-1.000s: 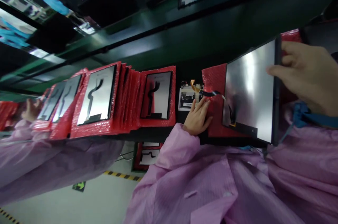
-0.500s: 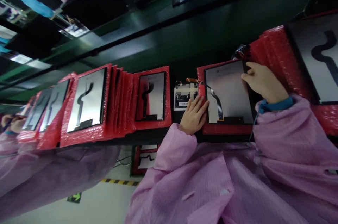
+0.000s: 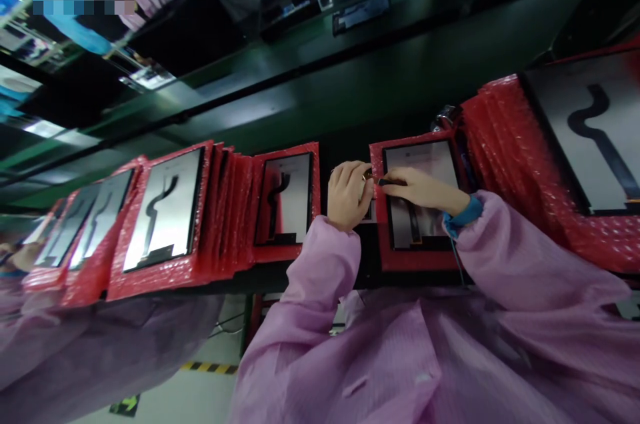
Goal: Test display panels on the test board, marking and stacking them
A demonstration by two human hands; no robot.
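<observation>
A display panel (image 3: pixel 425 167) lies face down on a red bubble-wrap sheet (image 3: pixel 415 261) at the bench's front edge. Its dark flat cable (image 3: pixel 413 216) runs down the silver back. My right hand (image 3: pixel 417 187) rests on the panel's left part, fingers pinched on the cable's end. My left hand (image 3: pixel 347 194) is curled just left of it, over a small circuit board that it almost wholly hides. The two hands nearly touch. What the left fingers hold is hidden.
To the left lean several more panels (image 3: pixel 285 197) in red wrap, like a row (image 3: pixel 163 211). A taller red stack topped by a panel (image 3: pixel 585 137) stands at the right. A dark green conveyor (image 3: pixel 350 77) runs behind. A co-worker's pink sleeve (image 3: pixel 75 337) is at the lower left.
My right hand let go of the panel's top right corner and moved left to the cable end. My left hand went from lying flat to curled over the small board. The view shifted slightly.
</observation>
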